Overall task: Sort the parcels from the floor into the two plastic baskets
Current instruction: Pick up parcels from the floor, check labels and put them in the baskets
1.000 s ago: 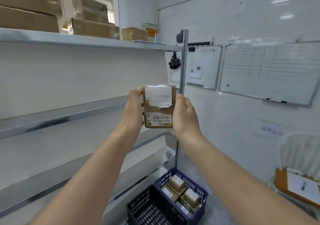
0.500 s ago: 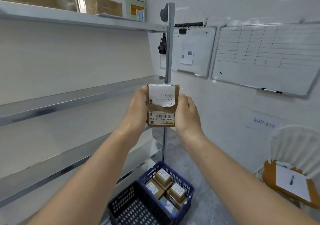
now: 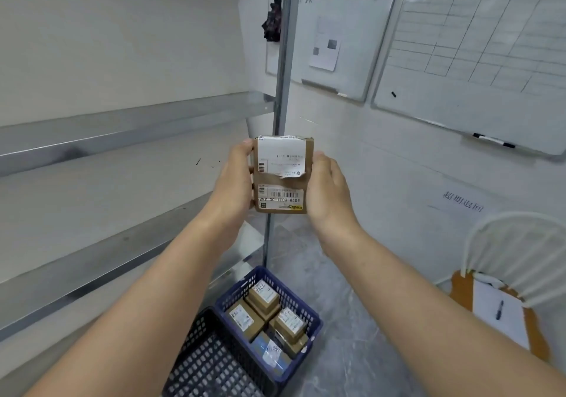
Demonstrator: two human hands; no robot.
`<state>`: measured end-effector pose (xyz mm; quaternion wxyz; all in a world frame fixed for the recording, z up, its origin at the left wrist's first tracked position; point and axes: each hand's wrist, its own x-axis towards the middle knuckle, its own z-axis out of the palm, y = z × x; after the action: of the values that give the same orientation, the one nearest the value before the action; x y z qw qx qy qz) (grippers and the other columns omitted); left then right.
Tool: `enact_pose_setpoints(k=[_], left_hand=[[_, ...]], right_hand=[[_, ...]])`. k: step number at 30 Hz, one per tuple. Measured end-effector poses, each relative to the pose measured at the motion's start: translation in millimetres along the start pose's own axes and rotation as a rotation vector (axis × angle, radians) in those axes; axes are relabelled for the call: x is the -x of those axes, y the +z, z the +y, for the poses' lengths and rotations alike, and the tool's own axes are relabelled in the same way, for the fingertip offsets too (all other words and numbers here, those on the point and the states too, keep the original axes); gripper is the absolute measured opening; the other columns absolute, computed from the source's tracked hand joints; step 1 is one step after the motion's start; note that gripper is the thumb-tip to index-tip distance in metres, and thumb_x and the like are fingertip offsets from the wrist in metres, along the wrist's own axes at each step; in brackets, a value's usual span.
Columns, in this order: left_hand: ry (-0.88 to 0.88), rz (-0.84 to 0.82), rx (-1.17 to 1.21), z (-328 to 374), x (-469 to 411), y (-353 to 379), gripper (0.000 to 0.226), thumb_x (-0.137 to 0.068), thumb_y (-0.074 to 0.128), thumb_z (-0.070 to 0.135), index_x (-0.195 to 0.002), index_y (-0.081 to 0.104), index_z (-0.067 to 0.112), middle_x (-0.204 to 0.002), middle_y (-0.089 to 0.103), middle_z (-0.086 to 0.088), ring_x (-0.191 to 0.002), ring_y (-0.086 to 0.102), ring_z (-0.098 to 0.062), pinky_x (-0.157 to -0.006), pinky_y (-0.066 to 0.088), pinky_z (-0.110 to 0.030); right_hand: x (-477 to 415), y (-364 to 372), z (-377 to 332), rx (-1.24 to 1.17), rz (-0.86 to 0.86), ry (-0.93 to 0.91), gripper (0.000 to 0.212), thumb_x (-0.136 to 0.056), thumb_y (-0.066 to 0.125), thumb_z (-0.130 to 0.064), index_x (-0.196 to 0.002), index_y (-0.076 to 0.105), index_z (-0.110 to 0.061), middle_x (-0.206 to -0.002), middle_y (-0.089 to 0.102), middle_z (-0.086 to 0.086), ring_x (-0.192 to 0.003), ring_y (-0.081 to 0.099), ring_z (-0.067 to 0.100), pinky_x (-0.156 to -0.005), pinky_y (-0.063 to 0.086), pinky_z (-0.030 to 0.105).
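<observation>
Right now the person is holding a small cardboard parcel [image 3: 281, 176] up at the centre of the frame, label side toward their face. The left hand [image 3: 234, 182] is gripping its left edge and the right hand [image 3: 329, 191] its right edge. The fingers are curling round behind the box, where I cannot see them. The parcel is hanging in mid-air, well above the floor and touching nothing but the two hands.

Lower down, at the bottom centre, two plastic baskets are sitting side by side on the floor. The black basket [image 3: 214, 363] is lying nearer, with its mesh bottom showing. The blue basket [image 3: 312, 320] just beyond it is carrying several labelled boxes [image 3: 263, 297].

To my eye they are reading the labels, so the step in hand is deciding where this parcel belongs. The next move is calling for a long lowering toward the chosen basket, then a release close above it so the box is not dropping from this height.

At the lower right a white chair [image 3: 520, 252] is bearing a clipboard [image 3: 496, 314]. Farther back, metal shelving [image 3: 122, 127] is running along the left, and whiteboards [image 3: 474, 75] are hanging on the upper right wall.
</observation>
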<state>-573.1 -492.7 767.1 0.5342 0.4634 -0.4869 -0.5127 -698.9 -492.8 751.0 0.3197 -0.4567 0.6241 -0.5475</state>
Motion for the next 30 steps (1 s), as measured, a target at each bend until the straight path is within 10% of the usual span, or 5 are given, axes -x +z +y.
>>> enact_pose_setpoints(k=[7, 11, 18, 23, 30], left_hand=[[-0.048, 0.077, -0.048, -34, -66, 67, 0.054, -0.109, 0.022, 0.044, -0.080, 0.068, 0.041, -0.063, 0.071, 0.022, -0.056, 0.068, 0.004, -0.068, 0.051, -0.029], [-0.059, 0.195, -0.047, -57, -96, 115, 0.076, -0.109, 0.018, 0.041, -0.055, 0.067, 0.061, -0.063, 0.070, 0.026, -0.060, 0.069, 0.005, -0.065, 0.055, -0.023], [-0.164, 0.431, -0.074, -100, -129, 152, 0.056, -0.108, 0.022, 0.042, -0.081, 0.070, 0.040, -0.072, 0.075, 0.016, -0.085, 0.070, -0.013, -0.081, 0.052, -0.033], [-0.213, 0.512, -0.111, -119, -135, 132, 0.070, -0.108, 0.022, 0.033, -0.062, 0.073, 0.044, -0.062, 0.071, 0.021, -0.058, 0.067, 0.006, -0.064, 0.052, -0.022], [-0.285, 0.590, -0.049, -177, -161, 58, 0.048, -0.110, 0.017, 0.040, -0.089, 0.060, 0.034, -0.070, 0.074, 0.019, -0.064, 0.070, 0.002, -0.057, 0.056, -0.019]], right_hand=[[-107, -23, 51, -0.015, -0.168, 0.001, 0.041, -0.118, 0.030, -0.039, -0.133, 0.058, -0.012, -0.102, 0.062, -0.010, -0.089, 0.057, -0.003, -0.049, 0.040, 0.002], [-166, -32, 83, -0.012, -0.311, -0.008, 0.037, -0.118, 0.030, -0.039, -0.126, 0.057, -0.015, -0.104, 0.065, -0.005, -0.089, 0.060, 0.000, -0.052, 0.042, 0.004], [-226, -30, 130, 0.035, -0.505, 0.052, 0.038, -0.116, 0.031, -0.046, -0.118, 0.059, -0.020, -0.112, 0.069, -0.001, -0.109, 0.066, 0.019, -0.091, 0.054, 0.039], [-227, -1, 148, 0.060, -0.607, 0.074, 0.038, -0.117, 0.030, -0.044, -0.125, 0.058, -0.018, -0.109, 0.067, -0.004, -0.096, 0.062, 0.005, -0.071, 0.047, 0.026], [-221, 74, 180, 0.151, -0.675, 0.104, 0.035, -0.118, 0.029, -0.042, -0.122, 0.056, -0.019, -0.107, 0.063, -0.009, -0.096, 0.058, 0.002, -0.071, 0.042, 0.021]])
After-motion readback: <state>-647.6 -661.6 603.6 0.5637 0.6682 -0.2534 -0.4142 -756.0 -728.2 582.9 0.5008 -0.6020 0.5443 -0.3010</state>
